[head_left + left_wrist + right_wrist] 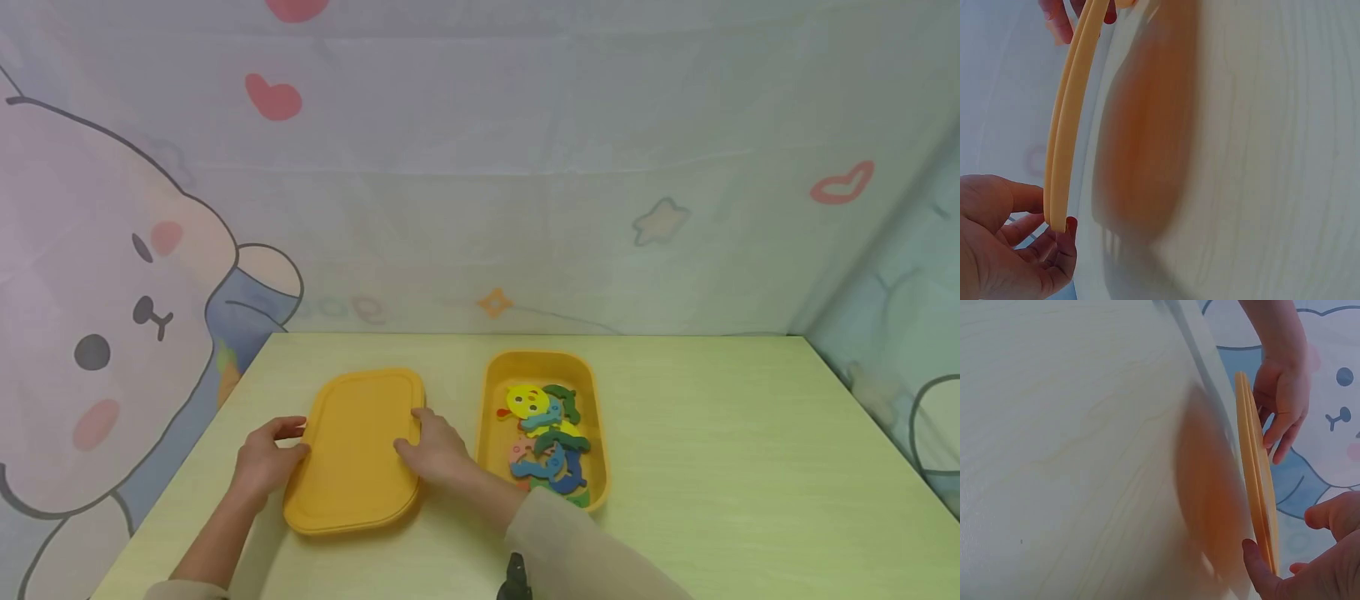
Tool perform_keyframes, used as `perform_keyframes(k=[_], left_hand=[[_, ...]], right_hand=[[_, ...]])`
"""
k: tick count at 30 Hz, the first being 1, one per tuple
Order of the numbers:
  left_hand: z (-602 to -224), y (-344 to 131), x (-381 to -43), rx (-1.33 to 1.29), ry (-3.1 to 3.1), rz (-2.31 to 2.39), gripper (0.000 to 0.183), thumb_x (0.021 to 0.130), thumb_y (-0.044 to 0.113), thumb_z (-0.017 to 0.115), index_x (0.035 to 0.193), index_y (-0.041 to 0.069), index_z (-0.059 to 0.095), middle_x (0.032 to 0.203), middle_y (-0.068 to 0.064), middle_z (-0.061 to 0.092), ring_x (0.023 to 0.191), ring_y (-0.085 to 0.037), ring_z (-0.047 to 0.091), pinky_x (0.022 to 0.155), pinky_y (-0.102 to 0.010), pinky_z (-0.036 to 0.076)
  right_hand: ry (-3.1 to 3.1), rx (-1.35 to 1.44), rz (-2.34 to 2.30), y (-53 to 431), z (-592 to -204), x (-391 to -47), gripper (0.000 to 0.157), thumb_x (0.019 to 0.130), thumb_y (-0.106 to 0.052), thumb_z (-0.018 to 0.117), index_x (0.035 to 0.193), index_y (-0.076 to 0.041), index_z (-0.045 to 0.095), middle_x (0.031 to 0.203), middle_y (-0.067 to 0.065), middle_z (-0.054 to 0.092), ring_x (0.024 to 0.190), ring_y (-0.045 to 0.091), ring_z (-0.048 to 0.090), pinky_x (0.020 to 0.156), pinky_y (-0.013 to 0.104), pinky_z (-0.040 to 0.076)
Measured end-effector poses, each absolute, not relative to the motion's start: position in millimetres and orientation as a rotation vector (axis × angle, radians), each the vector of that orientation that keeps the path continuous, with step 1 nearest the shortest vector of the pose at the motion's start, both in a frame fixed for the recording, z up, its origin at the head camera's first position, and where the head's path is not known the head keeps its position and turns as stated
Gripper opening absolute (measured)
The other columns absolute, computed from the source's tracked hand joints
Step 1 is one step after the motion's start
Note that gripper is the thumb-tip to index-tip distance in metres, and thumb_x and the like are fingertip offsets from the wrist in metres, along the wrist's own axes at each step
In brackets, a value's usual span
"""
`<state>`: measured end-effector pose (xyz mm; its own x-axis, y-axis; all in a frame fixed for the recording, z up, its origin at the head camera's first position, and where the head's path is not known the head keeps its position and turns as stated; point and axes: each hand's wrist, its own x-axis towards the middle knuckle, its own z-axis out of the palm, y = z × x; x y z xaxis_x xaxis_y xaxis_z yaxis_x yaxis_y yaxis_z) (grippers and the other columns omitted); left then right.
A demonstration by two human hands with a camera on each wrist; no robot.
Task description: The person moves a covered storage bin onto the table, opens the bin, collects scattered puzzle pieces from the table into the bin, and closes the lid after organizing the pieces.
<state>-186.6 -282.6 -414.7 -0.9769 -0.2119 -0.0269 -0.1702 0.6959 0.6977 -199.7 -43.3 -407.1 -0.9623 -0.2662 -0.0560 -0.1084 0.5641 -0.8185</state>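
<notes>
A flat yellow lid (356, 454) with rounded corners is held level over the left part of the table, its shadow cast on the tabletop below. My left hand (262, 458) grips its left edge, the thumb on one face and the fingers round the other, as the lid's rim (1069, 131) shows in the left wrist view. At the opposite edge, my right hand (435, 450) pinches the lid; in the right wrist view a finger of that hand (1329, 562) lies against the lid's underside.
Right of the lid stands a yellow tray (596, 392) with several colourful puzzle pieces heaped in it, among them a yellow face piece (527, 402) and a dark blue piece (572, 473). The pale wooden table (750, 450) meets a printed cloth backdrop (480, 208).
</notes>
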Motion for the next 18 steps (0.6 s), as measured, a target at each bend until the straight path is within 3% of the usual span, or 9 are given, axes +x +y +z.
perform_keyframes(k=[9,18], left_hand=[[-406.4,-283.4,-186.4,0.287,-2.811,-1.231,0.046,0.085,0.010,0.060,0.127,-0.001,0.049,0.121,-0.024,0.055,0.096,-0.032,0.060,0.066,-0.018,0.047],[-393.6,-278.6,-186.3,0.292,-2.793,-1.357,0.049,0.087,0.011,0.059,0.132,-0.001,0.044,0.126,-0.026,0.050,0.101,-0.031,0.058,0.067,-0.017,0.049]], right_hand=[[2.659,-0.366,-1.410,-37.3,-404.7,-204.2,0.051,0.087,-0.022,0.059,0.131,0.000,0.045,0.127,0.015,0.053,0.117,0.029,0.050,0.097,0.040,0.043],[2.634,-0.318,-1.504,-29.0,-400.2,-209.5,0.054,0.087,-0.019,0.059,0.133,0.002,0.042,0.125,0.015,0.052,0.117,0.030,0.050,0.096,0.039,0.045]])
